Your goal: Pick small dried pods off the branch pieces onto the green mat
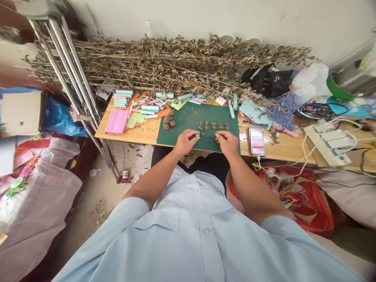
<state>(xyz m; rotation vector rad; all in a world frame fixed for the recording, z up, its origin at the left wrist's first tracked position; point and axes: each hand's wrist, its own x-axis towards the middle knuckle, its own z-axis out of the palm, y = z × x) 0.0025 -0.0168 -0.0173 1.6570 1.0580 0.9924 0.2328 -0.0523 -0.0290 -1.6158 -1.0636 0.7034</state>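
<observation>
Dark green cutting mat (190, 117) lies at the near edge of a pale wooden table (147, 135), and both of a seated person's hands rest on its front margin. The left hand (185, 141) is curled, thumb and fingertips pinched on a small pale object (197, 135); what it is cannot be told. The right hand (226, 141) is likewise closed to a pinch on a tiny brownish bit (216, 135), too small to identify. Just beyond the hands, on the mat, a short row of small brown dried clumps (213, 125) sits, with a looser pile of clumps (168, 122) toward the mat's left edge. Left of and behind the mat lie light-blue paper rolls (149, 107) and a pink ridged sheet (116, 121). Behind the mat a long heap of dried leafy stalks (164, 64) runs along the wall. Right of the mat rest a phone (256, 141) and, farther right, a white power strip (329, 144).
</observation>
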